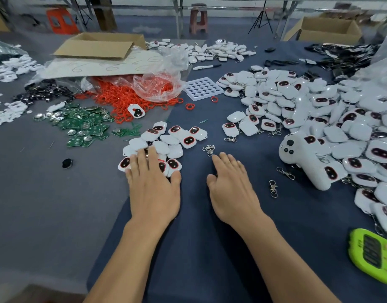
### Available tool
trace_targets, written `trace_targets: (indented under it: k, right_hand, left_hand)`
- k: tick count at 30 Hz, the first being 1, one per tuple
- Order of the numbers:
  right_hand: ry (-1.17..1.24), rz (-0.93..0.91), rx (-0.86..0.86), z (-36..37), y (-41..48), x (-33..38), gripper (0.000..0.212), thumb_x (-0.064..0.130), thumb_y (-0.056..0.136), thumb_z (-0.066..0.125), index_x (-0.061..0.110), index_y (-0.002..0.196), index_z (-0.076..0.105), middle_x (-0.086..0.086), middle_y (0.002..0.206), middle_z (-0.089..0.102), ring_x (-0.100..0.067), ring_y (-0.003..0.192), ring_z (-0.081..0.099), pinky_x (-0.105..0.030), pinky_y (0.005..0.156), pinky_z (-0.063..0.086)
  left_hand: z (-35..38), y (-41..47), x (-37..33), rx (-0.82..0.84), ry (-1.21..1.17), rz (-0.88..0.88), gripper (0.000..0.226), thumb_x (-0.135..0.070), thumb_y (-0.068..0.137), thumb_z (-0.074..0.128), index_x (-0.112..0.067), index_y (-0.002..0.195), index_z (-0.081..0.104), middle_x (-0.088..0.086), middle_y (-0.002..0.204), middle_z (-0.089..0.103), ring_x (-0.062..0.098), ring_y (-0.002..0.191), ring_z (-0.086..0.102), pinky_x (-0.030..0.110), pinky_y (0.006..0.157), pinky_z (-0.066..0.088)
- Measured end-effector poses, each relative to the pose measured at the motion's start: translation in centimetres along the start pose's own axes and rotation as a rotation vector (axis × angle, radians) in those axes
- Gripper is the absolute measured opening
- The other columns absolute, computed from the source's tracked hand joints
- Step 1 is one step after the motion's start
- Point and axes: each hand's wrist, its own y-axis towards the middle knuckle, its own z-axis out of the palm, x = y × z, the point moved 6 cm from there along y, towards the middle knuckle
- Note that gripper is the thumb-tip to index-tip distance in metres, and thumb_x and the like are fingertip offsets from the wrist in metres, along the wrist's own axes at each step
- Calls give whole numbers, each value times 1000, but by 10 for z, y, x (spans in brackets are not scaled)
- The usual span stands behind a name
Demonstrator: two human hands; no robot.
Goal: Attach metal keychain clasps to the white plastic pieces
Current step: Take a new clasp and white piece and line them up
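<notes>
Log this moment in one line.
left hand: open, on pile of white plastic pieces | right hand: open, near silver metal keychain clasps | nothing held

Left hand covers part of white pieces; green device cut by right edge.

Two hands show: a left hand and a right hand. The small pile of white pieces under the left fingers holds roughly a dozen. The big heap on the right has too many to count. Two single clasps lie loose, plus one tangled bunch of uncertain number. There are two cardboard boxes, one white tray with twenty-five holes, one marker, one green device, and two red rings lying apart from their pile.
</notes>
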Motion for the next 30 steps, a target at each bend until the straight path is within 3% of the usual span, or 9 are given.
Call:
trace_targets:
  k: [2,4,6,10,13,15,20,26,30]
  right_hand:
    - [35,-48,14,3,5,11,54,22,107,37,16,160,32,0,169,27,-17,158,14,-24,123,-5]
    - [99,-63,-1,0,12,15,41,13,102,41,17,141,52,1,147,51,-20,140,38,-28,123,20]
    - [166,-38,-26,-5,18,13,36,7,98,43,18,128,61,4,126,61,-20,119,50,-29,99,38]
    - [245,-7,-73,-11,18,5,36,6,97,50,23,122,70,10,124,68,-14,112,58,-21,89,38]
    - [323,-8,-156,-17,15,3,33,10,95,60,26,121,71,16,121,67,-6,109,58,-5,88,35]
    - [378,4,-229,-22,12,2,34,15,93,66,33,121,71,20,124,63,0,108,57,3,90,31]
    - [649,-31,-248,-32,1,8,54,35,79,74,57,126,58,33,111,69,2,94,69,-8,86,49]
    - [720,99,-314,-35,11,-11,39,26,76,72,51,105,67,24,87,73,0,78,71,-10,63,51]
    - [1063,243,-362,-34,25,-32,28,14,73,65,27,97,71,4,85,75,-16,67,69,-29,63,56]
  left_hand:
    - [2,2,-9,7,1,21,75,-39,99,52,-15,161,16,9,167,21,31,155,12,51,126,13]
    - [1,5,-18,-20,22,83,69,-32,99,54,-15,159,24,5,160,35,27,149,28,53,122,21]
    - [-4,6,-23,-81,-10,140,58,-21,97,58,-16,151,39,1,144,54,24,134,47,52,116,29]
    - [-16,2,-21,-228,-104,111,39,-9,96,62,-16,135,64,6,105,76,22,105,54,53,107,44]
    - [-22,5,-18,-229,-155,33,32,-21,100,57,-26,129,69,3,101,76,30,101,63,43,84,48]
    - [-28,8,-24,-280,-224,86,31,-24,100,55,-28,126,71,-3,102,77,27,98,65,39,82,47]
    - [-9,19,-58,-78,-683,170,30,-29,97,55,-37,119,73,-35,105,68,-10,105,62,15,93,47]
    - [13,12,-86,196,-713,297,26,-40,95,59,-47,118,70,-33,100,72,-8,97,67,9,81,48]
    - [14,24,-73,83,-310,254,45,-12,88,50,-34,122,70,-10,115,75,15,109,66,33,93,51]
